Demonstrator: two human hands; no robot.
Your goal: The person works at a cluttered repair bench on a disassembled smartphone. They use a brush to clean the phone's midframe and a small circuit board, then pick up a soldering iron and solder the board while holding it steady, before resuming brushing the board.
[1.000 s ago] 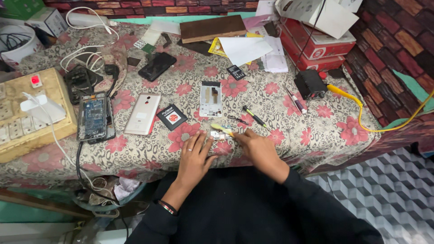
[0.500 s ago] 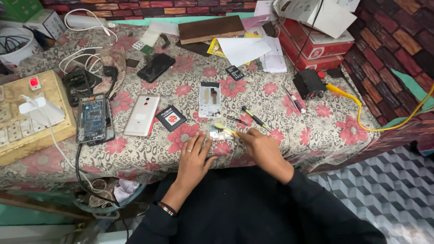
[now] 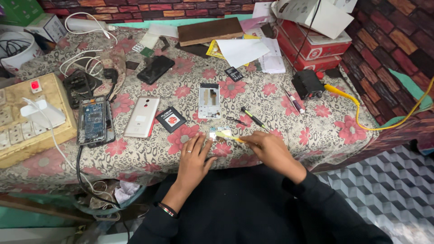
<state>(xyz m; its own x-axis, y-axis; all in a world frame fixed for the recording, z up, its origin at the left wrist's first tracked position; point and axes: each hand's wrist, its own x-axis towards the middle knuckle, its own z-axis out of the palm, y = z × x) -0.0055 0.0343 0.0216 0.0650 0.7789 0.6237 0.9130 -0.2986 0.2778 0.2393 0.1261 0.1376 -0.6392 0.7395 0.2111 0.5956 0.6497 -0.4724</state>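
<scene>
Head view | left hand (image 3: 193, 159) is lying released, fingertips pressing the small part (image 3: 217, 133) at the near table (image 3: 316, 131) edge | right hand (image 3: 266, 145) is grasping yellow tool (image 3: 229, 136), tip touching the part | white frame (image 3: 209, 100) is lying just beyond.

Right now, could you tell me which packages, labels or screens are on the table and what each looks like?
Red boxes: stacked at far right, flat, white labels.
White box: far left corner, small, printed.
Green box: far left edge, partly cut off.
Black phone: far centre-left, dark screen.
Black square packet: beside the silver phone back, red emblem.
</scene>
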